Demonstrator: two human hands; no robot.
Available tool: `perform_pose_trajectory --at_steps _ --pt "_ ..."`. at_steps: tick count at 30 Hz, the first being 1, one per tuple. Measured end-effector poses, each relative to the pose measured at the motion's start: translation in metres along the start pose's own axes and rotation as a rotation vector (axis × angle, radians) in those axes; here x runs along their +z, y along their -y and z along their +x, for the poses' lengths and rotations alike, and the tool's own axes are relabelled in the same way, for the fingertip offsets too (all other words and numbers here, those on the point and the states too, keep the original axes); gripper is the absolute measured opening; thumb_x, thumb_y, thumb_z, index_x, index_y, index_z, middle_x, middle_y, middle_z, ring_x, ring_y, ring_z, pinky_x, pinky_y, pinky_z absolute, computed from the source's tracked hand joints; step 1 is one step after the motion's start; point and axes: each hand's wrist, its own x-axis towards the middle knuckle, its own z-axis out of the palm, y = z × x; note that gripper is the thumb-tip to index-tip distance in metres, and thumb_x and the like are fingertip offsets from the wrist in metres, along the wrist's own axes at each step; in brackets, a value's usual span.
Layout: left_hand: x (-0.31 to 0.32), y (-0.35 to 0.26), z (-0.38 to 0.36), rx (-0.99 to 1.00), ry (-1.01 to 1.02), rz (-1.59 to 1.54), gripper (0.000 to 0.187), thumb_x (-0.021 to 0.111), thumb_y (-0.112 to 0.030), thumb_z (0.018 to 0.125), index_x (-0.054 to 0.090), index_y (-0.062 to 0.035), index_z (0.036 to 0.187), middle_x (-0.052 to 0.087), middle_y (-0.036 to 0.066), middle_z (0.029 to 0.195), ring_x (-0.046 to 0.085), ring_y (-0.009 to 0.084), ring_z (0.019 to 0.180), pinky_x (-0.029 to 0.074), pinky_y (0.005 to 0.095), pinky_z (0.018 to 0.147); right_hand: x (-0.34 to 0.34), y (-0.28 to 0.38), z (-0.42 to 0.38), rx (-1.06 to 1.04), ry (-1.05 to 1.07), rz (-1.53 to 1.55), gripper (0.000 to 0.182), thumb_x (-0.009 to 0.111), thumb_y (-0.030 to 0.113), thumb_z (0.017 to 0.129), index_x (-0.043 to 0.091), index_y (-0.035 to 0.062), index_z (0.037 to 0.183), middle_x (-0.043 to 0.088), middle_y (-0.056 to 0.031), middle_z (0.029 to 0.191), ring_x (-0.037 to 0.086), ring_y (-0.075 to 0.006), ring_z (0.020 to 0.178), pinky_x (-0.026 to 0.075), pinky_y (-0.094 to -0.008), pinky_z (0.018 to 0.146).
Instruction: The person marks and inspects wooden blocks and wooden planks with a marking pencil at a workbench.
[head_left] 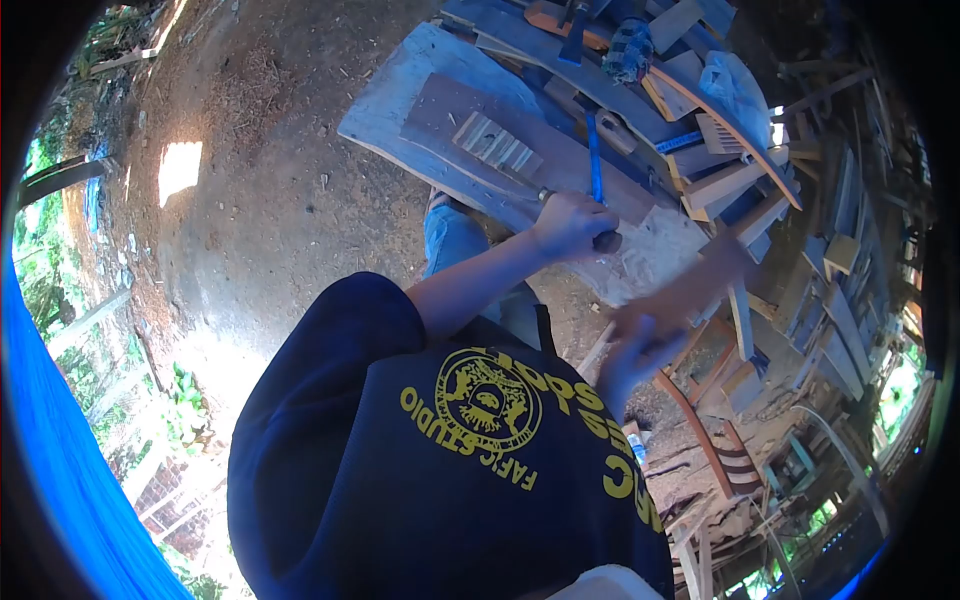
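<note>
- Head view, centre: left grip [572, 226] closed round a chisel-like tool [607, 242].
- Right of centre: right grip [642, 352] clasping a blurred brown block [695, 280].
- Upper centre: slotted wood [495, 143] on a brown board [562, 148].

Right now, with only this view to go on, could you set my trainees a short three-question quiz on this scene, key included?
1. What colour is the bar beside the left grip? A red; B blue; C white.
2. True or false: the right grip is empty.
3. What does the metal end of the left grip's tool point towards?

Key: 1. B. 2. False; it holds a wooden block, blurred. 3. The slotted wood.
</note>
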Motion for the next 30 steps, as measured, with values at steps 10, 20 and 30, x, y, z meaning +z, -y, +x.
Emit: perform_pose_trajectory --at_steps 10,20,30 --pt "0.004 0.007 0.000 -0.008 0.114 0.055 0.016 0.065 -0.018 0.065 0.051 -0.0135 0.059 0.050 0.002 0.053 0.057 0.0226 0.050 0.045 0.0369 0.047 0.007 -0.001 0.006 0.269 0.054 0.087 0.045 0.058 0.027 0.095 0.037 0.0012 0.124 0.063 -0.0147 0.091 0.063 -0.0187 0.069 0.044 -0.0254 0.049" --pt "-0.006 -0.006 0.002 0.004 0.106 0.046 0.014 0.065 -0.019 0.068 0.054 -0.0131 0.062 0.051 0.002 0.053 0.058 0.0213 0.051 0.047 0.0349 0.048 -0.035 0.014 0.038 0.182 -0.294 0.141 0.048 0.056 0.030 0.095 0.036 0.0033 0.129 0.062 -0.0152 0.090 0.062 -0.0196 0.068 0.040 -0.0244 0.046" --pt "-0.016 -0.004 0.002 0.012 0.069 0.031 0.016 0.065 -0.016 0.063 0.049 -0.0138 0.059 0.049 0.002 0.052 0.056 0.0200 0.049 0.046 0.0337 0.048 0.004 0.029 0.016 0.267 -0.054 0.171 0.046 0.056 0.027 0.095 0.036 0.0012 0.127 0.062 -0.0156 0.088 0.062 -0.0190 0.063 0.040 -0.0232 0.045"
